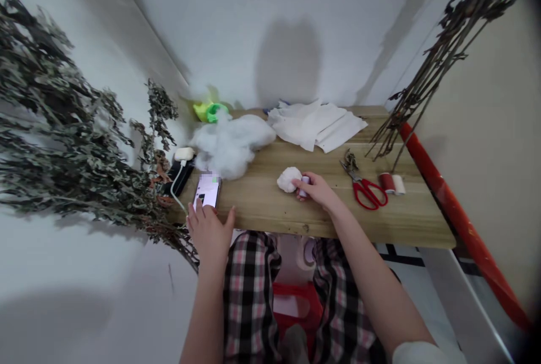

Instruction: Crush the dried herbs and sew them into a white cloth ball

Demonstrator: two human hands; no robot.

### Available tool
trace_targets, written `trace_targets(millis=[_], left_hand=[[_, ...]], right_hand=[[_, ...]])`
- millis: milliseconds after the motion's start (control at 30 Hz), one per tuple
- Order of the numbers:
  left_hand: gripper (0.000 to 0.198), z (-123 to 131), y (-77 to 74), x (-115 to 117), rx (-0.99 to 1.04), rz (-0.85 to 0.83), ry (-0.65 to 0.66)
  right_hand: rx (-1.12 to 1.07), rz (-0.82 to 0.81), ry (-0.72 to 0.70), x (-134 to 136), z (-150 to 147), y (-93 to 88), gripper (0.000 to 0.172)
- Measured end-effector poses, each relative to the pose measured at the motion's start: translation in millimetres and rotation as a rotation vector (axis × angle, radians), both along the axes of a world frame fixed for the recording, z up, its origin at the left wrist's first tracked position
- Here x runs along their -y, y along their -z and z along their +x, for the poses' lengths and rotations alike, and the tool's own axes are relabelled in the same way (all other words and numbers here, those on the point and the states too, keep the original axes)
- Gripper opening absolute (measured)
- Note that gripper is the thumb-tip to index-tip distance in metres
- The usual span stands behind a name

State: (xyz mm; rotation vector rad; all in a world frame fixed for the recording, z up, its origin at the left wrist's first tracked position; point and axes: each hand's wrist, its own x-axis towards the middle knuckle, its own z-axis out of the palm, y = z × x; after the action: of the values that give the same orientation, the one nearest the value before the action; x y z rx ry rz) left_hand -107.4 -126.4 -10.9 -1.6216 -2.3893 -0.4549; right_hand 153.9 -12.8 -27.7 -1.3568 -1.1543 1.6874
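My left hand (210,230) rests with fingers spread at the lower edge of a phone (208,188) whose screen is lit. Its fingertips touch or hover just over the screen; I cannot tell which. My right hand (313,188) is closed around a pale spool of thread (305,185), low over the wooden table (270,206). Against the fingers of that hand sits a small round white bundle (289,179), apparently stuffed cloth. Whether the right fingers also pinch this bundle is hard to see.
White stuffing (232,141) is heaped at the back left, beside a green and yellow object (211,111). White cloth pieces (316,121) lie behind. Red-handled scissors (367,191), a red spool (386,182) and a white spool (399,184) are at right. Dried plants (84,150) crowd the left side.
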Motion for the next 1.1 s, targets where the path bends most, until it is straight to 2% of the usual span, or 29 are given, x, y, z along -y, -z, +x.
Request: trace_targets(millis=[233, 400, 600, 800, 1100], left_hand=[[0.044, -5.4, 4.3, -9.6, 0.024, -0.070, -0.021], [0.044, -10.1, 2.3, -13.2, 0.053, 0.004, -0.032], [0.056, -20.6, 1.4, -38.7, -0.006, -0.033, -0.101], [0.058, -21.3, 0.7, -67.9, -0.027, -0.124, -0.249], [0.059, -27.4, -4.2, -77.3, -0.023, -0.183, -0.253]], right_hand=[[0.000, 0.007, 0.000, -1.6, 1.0, 3.1, 0.027], [-0.006, 0.009, -0.006, -1.2, 1.1, 1.5, 0.028], [-0.014, 0.008, -0.007, -1.2, 1.3, 0.7, 0.027], [-0.017, 0.004, -0.002, -1.6, 1.2, 0.2, 0.027], [-0.027, 0.013, -0.009, -1.6, 1.6, -1.5, 0.030]])
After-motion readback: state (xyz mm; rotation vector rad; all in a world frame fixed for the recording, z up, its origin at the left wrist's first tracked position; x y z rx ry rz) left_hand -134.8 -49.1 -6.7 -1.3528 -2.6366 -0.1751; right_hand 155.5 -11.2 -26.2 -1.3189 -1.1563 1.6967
